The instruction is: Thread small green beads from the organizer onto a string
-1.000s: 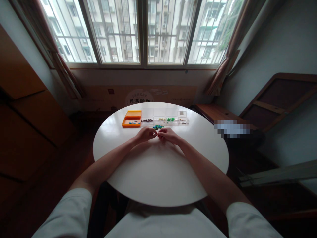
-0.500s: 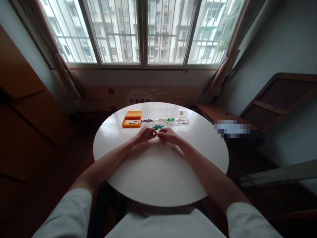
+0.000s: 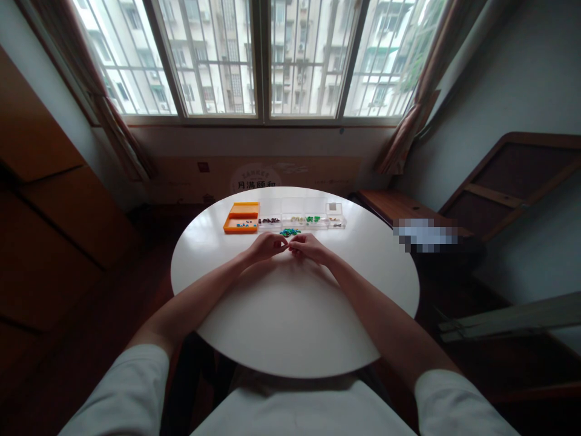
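My left hand (image 3: 269, 244) and my right hand (image 3: 307, 247) meet over the middle of the white round table (image 3: 290, 327). Both have their fingers pinched, tips almost touching; whatever lies between them is too small to make out. Just beyond the fingertips is a small heap of blue and green pieces (image 3: 289, 232). Behind my left hand an orange box (image 3: 240, 229) lies with its lid up and a few small blue pieces inside. To its right stand clear plastic boxes (image 3: 304, 226) with dark brown, pale and bright green pieces.
A smaller clear box (image 3: 334, 223) with tiny pieces stands at the right end of the row. Beyond the table are a large flat cardboard box (image 3: 318, 172) and a barred window. A low wooden bench (image 3: 385, 203) is at the right, a wooden cabinet (image 3: 49, 230) at the left.
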The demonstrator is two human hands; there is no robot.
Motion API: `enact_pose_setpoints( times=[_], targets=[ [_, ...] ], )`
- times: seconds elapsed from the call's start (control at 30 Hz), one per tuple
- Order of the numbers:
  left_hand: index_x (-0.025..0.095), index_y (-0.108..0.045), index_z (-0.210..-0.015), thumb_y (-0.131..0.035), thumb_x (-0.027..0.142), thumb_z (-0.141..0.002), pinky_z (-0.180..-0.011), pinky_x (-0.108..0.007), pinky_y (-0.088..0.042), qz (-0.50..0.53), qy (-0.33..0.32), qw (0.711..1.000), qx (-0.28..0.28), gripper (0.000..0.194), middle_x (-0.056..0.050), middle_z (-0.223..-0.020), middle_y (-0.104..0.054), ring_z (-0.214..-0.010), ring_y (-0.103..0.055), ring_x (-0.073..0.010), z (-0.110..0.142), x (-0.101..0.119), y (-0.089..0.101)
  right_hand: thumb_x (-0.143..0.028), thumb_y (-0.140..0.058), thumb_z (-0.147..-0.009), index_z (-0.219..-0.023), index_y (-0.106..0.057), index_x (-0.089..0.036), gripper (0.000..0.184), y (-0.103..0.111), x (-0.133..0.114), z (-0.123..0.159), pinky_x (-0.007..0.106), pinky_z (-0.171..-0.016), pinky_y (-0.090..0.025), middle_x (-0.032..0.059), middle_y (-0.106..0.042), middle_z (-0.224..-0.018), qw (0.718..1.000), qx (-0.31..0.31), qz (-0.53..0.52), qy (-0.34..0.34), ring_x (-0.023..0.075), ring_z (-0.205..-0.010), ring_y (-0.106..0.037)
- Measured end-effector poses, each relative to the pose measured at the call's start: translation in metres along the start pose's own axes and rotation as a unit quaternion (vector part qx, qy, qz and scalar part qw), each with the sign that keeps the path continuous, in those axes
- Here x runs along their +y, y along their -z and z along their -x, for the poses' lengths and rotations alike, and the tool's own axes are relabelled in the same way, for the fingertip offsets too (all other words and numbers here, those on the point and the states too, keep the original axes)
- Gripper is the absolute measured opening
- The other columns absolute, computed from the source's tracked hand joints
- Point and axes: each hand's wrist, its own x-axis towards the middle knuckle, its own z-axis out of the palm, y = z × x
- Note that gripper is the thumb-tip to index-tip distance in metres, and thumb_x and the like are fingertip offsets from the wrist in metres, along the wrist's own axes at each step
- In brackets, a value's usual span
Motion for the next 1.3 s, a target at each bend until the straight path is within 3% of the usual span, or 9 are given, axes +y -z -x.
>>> enact_pose_setpoints(
  times=[1.3],
  targets=[
    [0.015,-0.073,-0.076,-0.059,0.032,-0.079,-0.049,-0.016,-0.031,-0.004,-0.004,1.000,-0.002,0.022,0.002,-0.052,-0.058,-0.047,-0.046,-0.0057,-0.0003,-0.0030,-0.0019,-0.023,-0.068,-0.069,-0.069,-0.066,-0.011,0.012,-0.0014,-0.0025,0.0014,0.018,-0.047,-0.041,0.0017,-0.062,-0.058,1.000,0.007,0.005,0.000,0.0078,-0.049,-0.054]
  ],
)
